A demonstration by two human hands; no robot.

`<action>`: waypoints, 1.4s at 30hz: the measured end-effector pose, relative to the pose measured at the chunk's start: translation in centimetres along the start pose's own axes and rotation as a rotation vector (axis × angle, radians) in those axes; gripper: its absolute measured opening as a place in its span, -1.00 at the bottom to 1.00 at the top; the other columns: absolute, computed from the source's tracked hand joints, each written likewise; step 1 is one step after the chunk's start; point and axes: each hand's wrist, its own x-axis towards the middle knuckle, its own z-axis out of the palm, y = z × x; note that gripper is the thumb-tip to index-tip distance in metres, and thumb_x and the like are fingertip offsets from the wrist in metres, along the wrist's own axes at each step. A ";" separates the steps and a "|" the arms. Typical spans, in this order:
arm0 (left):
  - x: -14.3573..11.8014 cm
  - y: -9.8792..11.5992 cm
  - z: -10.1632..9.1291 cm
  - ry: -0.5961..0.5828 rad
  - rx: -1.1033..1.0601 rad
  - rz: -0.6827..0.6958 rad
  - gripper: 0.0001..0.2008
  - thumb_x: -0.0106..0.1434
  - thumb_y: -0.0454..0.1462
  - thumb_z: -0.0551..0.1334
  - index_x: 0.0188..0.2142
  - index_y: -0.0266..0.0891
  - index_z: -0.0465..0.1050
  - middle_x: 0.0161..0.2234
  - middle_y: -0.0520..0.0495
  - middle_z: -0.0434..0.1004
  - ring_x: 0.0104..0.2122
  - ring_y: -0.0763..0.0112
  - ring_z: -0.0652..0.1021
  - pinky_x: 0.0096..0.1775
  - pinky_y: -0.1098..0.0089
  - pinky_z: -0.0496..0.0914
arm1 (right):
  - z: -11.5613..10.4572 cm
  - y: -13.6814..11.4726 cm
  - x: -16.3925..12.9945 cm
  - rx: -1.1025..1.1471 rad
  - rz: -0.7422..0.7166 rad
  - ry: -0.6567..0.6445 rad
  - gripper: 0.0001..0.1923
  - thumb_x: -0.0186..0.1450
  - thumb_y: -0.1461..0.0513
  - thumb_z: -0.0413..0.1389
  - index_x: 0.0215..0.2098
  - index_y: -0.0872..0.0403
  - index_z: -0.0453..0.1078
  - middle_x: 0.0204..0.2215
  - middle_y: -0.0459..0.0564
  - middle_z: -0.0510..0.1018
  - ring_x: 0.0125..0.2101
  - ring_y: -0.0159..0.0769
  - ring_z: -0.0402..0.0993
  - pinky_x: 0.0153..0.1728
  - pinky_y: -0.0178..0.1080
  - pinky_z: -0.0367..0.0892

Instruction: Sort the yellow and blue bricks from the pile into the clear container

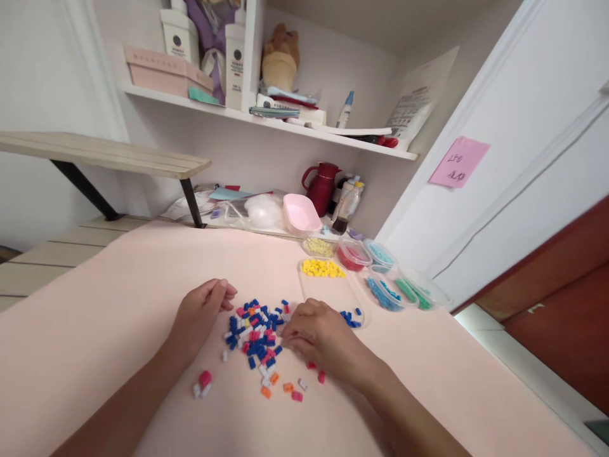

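My right hand rests palm down, fingertips curled onto the brick pile lying just to its left; whether they pinch one I cannot tell; my left hand sits loosely curled and empty beside the pile's far-left edge; beyond, the yellow bricks' tray.

Glossy plastic bricks; matt pink table cover; clear plastic trays.
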 end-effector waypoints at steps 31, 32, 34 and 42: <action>0.7 -0.2 -0.2 -0.011 0.121 -0.053 -0.64 0.11 0.08 0.13 -0.46 -0.09 0.51 -0.45 -0.03 0.64 -0.38 0.11 0.63 -0.21 0.15 0.49 | -6.2 5.2 -3.1 -0.143 0.650 0.076 -0.78 0.21 0.32 0.11 -0.25 -0.02 0.55 -0.25 -0.03 0.59 -0.27 -0.22 0.47 -0.32 -0.24 0.25; 0.7 -0.3 -0.1 -0.011 0.122 -0.050 -0.64 0.11 0.08 0.13 -0.45 -0.09 0.51 -0.46 -0.03 0.64 -0.38 0.12 0.63 -0.21 0.16 0.49 | -6.2 5.3 -3.0 -0.146 0.651 0.085 -0.78 0.23 0.33 0.08 -0.25 -0.02 0.54 -0.26 -0.03 0.60 -0.27 -0.23 0.47 -0.31 -0.24 0.25; 0.7 -0.5 0.0 -0.010 0.120 -0.046 -0.64 0.13 0.08 0.13 -0.44 -0.10 0.51 -0.47 -0.03 0.64 -0.38 0.14 0.62 -0.23 0.19 0.48 | -6.0 5.1 -2.7 -0.136 0.616 0.120 -0.76 0.27 0.34 0.05 -0.24 -0.01 0.54 -0.27 -0.04 0.60 -0.25 -0.23 0.47 -0.27 -0.23 0.27; 0.0 -0.1 0.1 -0.027 0.058 0.009 -0.65 0.18 0.02 0.12 -0.46 -0.17 0.50 -0.51 0.00 0.56 -0.44 0.28 0.57 -0.30 0.32 0.43 | -2.3 0.2 -0.6 0.174 -0.006 0.181 -0.70 0.33 0.40 0.02 -0.14 -0.04 0.50 -0.27 -0.07 0.59 -0.21 -0.29 0.44 -0.11 -0.21 0.30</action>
